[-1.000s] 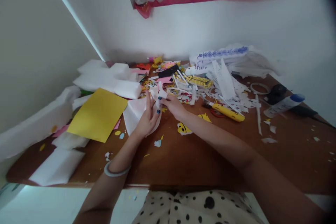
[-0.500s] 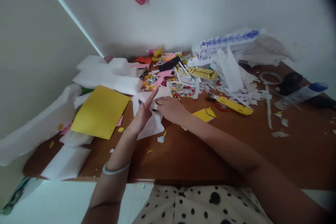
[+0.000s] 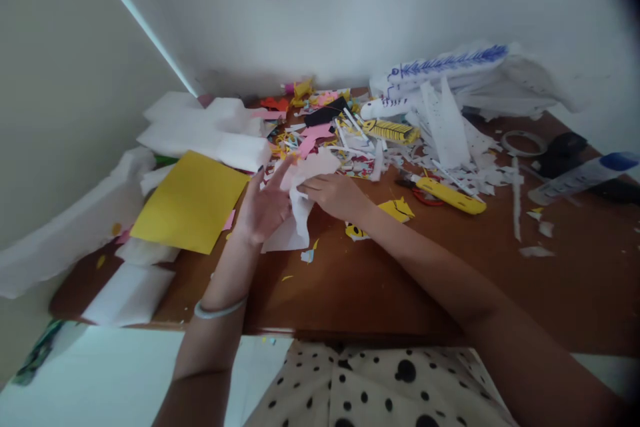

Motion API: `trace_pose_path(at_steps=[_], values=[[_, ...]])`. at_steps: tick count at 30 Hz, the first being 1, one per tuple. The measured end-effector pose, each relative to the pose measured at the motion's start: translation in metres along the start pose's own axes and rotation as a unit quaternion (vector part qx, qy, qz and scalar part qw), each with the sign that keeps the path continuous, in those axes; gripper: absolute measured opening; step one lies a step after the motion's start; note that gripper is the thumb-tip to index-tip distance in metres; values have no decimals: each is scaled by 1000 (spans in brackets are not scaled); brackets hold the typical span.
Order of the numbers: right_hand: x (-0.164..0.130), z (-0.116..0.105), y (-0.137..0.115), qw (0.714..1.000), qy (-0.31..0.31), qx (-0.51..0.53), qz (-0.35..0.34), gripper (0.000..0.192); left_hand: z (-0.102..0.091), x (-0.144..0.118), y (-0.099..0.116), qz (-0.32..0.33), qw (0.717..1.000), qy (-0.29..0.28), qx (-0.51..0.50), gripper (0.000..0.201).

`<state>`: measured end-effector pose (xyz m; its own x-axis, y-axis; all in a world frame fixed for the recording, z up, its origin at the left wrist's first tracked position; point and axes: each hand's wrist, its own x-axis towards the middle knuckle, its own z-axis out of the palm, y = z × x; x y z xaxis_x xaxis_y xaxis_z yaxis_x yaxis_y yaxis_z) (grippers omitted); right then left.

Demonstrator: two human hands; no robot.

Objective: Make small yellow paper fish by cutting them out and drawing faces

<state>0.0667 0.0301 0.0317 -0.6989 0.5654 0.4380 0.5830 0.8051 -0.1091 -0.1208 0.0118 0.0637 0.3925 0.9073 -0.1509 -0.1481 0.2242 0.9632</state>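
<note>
My left hand (image 3: pixel 263 207) is spread open, palm backing a crumpled white paper (image 3: pixel 300 197), while my right hand (image 3: pixel 335 195) pinches its upper fold; how firm that pinch is I can't quite tell. The paper sits over the table (image 3: pixel 375 280) toward its middle, just right of the yellow sheet (image 3: pixel 190 203). I'd keep the left palm flat as support and draw the right fingers slowly, clear of the scrap heap (image 3: pixel 360 140) at the far edge.
</note>
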Motion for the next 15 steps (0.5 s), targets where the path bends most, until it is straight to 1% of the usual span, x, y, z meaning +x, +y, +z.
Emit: trace_pose_path(at_steps=[2, 4, 6, 7, 8, 9, 10, 12, 13, 15], values=[[-3, -1, 9, 999, 14, 25, 35, 34, -6, 1, 3, 11, 1000, -2, -18, 77], [-4, -3, 16, 992, 44, 61, 98, 35, -10, 1, 4, 23, 999, -9, -30, 80], [-3, -8, 16, 974, 93, 122, 165, 32, -9, 1, 3, 39, 999, -16, -34, 84], [-1, -11, 14, 962, 118, 159, 188, 31, -6, 1, 1, 48, 998, -21, -28, 87], [1, -13, 11, 951, 138, 196, 196, 31, -1, 0, -1, 61, 998, -23, -16, 89], [3, -15, 7, 944, 148, 228, 187, 31, 4, 0, -4, 75, 997, -25, 2, 90], [5, -17, 3, 944, 142, 249, 161, 31, 9, 0, -7, 95, 995, -25, 25, 91], [9, -16, -5, 961, 88, 246, 87, 25, 18, -1, -12, 128, 989, -12, 77, 89], [10, -15, -8, 971, 52, 226, 57, 20, 22, -2, -13, 130, 986, -8, 104, 88], [12, -12, -10, 981, 11, 191, 42, 18, 25, -3, -15, 113, 984, 0, 140, 87]])
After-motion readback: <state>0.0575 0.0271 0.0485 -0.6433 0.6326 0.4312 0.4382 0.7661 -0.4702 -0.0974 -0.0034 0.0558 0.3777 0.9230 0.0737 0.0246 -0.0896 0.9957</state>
